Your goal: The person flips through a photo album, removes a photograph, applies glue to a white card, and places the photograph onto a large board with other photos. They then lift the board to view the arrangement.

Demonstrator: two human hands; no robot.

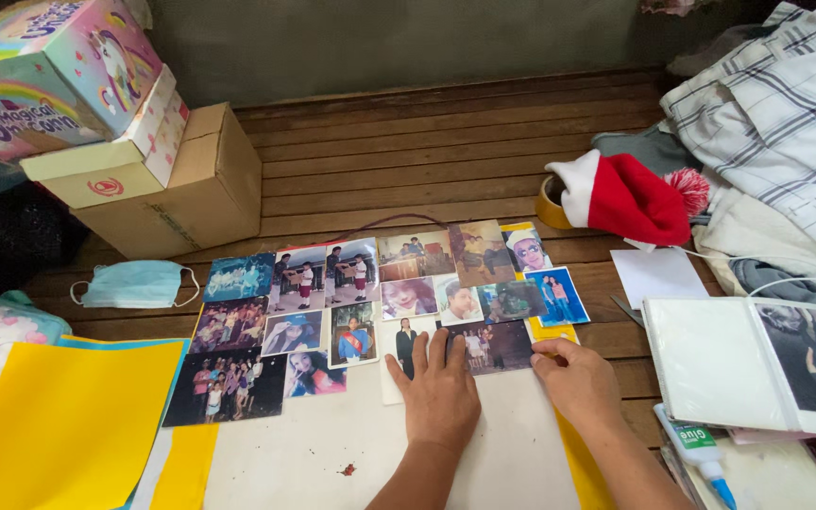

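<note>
Pressing flat with fingers spread, the left hand point(439, 392) lay on a large white paper sheet point(332, 453), its fingertips touching the lowest printed photographs of a glossy photo collage point(370, 302) arranged across the sheet's upper part on the brown wooden plank floor point(408, 151). The right hand point(578, 382), fingers held close together and gripping nothing, pressed the lower edge of a dark photograph point(498, 345) just beside the left hand. Nearby lay a blue glue bottle point(701, 451), an open white photo album point(757, 364), a red-and-white Santa hat point(630, 198) and a pale blue face mask point(134, 283).
</note>
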